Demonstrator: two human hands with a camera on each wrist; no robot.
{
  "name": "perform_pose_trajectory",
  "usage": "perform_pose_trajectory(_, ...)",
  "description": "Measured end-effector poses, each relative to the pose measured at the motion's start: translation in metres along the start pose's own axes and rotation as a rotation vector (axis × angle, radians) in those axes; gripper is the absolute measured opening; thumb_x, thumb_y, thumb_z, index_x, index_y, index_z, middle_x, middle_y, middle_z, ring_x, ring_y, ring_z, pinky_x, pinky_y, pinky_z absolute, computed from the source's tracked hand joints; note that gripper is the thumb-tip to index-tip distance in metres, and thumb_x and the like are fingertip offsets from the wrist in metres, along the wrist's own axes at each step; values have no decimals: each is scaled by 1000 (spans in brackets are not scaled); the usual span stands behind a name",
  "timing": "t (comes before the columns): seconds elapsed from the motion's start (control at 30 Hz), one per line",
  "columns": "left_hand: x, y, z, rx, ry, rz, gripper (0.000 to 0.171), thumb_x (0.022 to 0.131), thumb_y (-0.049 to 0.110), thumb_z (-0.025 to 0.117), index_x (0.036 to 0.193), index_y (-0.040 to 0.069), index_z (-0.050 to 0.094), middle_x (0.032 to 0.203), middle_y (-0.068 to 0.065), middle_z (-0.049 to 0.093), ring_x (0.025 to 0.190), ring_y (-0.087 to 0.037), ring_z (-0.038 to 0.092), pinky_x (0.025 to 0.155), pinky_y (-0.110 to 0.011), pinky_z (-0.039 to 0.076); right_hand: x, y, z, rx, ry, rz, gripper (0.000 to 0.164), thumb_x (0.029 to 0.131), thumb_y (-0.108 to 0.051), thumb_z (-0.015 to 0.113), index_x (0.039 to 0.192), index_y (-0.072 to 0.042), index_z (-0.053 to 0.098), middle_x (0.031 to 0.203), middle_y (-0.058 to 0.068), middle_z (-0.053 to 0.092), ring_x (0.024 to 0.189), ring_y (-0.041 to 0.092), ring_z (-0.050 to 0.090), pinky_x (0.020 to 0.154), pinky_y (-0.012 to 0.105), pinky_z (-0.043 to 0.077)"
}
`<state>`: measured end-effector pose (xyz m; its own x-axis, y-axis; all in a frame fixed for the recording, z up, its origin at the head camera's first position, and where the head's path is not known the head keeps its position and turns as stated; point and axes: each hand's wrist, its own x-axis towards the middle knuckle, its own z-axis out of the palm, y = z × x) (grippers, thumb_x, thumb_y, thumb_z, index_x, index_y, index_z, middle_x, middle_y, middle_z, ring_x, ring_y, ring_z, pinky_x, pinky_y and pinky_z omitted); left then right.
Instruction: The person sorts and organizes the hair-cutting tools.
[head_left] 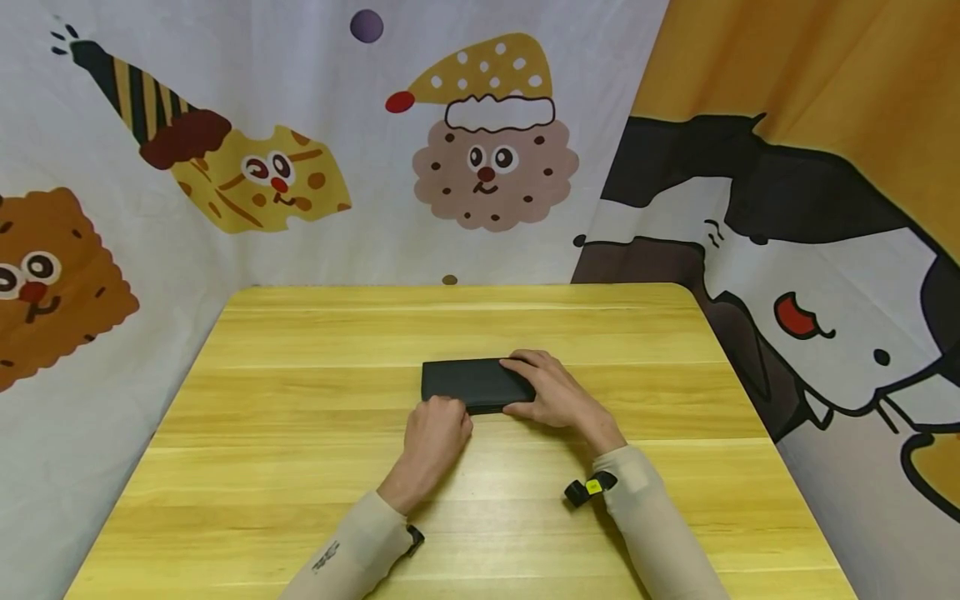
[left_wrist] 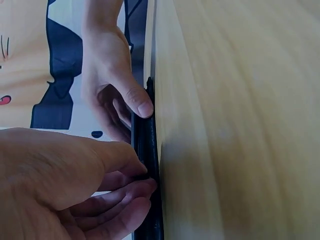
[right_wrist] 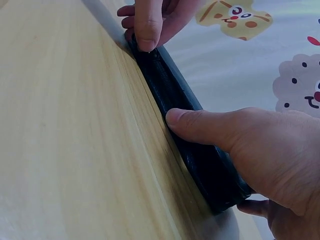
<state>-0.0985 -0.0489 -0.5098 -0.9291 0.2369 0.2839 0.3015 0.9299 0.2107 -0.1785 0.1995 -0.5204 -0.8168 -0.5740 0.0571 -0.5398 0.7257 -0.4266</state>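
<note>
A long black zip wallet (head_left: 476, 383) lies on the table, its front edge facing me. My left hand (head_left: 437, 437) is at the front edge near its left end; thumb and fingertips pinch there, where the zip (right_wrist: 164, 77) runs, and whatever small part they hold is hidden. The right hand (head_left: 553, 392) grips the wallet's right end, with the thumb pressed on the front edge and the fingers over the top and far side. In the left wrist view the wallet (left_wrist: 147, 142) appears edge-on between both hands.
The wooden table (head_left: 300, 483) extends around the wallet on all sides. Behind it hangs a white cloth (head_left: 315, 50) printed with cartoon figures, with a yellow part at the right. Dark wrist straps (head_left: 588, 489) sit over the beige sleeves.
</note>
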Motion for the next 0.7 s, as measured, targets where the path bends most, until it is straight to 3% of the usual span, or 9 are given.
perform_pose_trajectory(0.17, -1, -4, 0, -14, 12, -1, 51, 93, 5, 80, 54, 17, 51, 55, 3, 49, 51, -9, 38, 42, -27, 40, 0, 0, 0, -14, 5, -6, 84, 96, -45, 92, 168, -19, 56, 173, 17, 52, 162, 43, 48, 132, 65, 44)
perform_pose_trajectory(0.3, -6, -14, 0, -48, 67, -2, 51, 89, 2, 80, 53, 17, 48, 54, 5, 42, 54, -10, 32, 42, -33, 42, -1, 0, 1, -21, 11, -10, 84, 96, -46, 92, 168, -19, 56, 173, 17, 52, 161, 43, 49, 131, 66, 44)
perform_pose_trajectory(0.4, -10, -22, -1, -59, 99, -3, 52, 86, 0, 80, 53, 18, 43, 55, 6, 37, 56, -10, 28, 42, -32, 38, -1, 0, 1, -26, 12, -10, 85, 96, -46, 91, 168, -19, 56, 173, 17, 52, 161, 43, 49, 131, 66, 44)
perform_pose_trajectory(0.53, -13, -30, -6, -48, 72, -34, 52, 88, 0, 80, 54, 17, 45, 56, 4, 39, 56, -11, 28, 47, -24, 28, 0, 0, 1, -26, 3, -6, 86, 96, -46, 91, 169, -19, 55, 173, 17, 51, 162, 43, 48, 132, 66, 43)
perform_pose_trajectory(0.7, -15, -38, -12, -64, 47, -60, 47, 91, 0, 80, 56, 14, 53, 56, 2, 46, 56, -12, 32, 49, -24, 29, 1, -1, 1, -22, -6, -7, 85, 97, -46, 91, 169, -18, 54, 174, 17, 51, 162, 43, 48, 133, 66, 42)
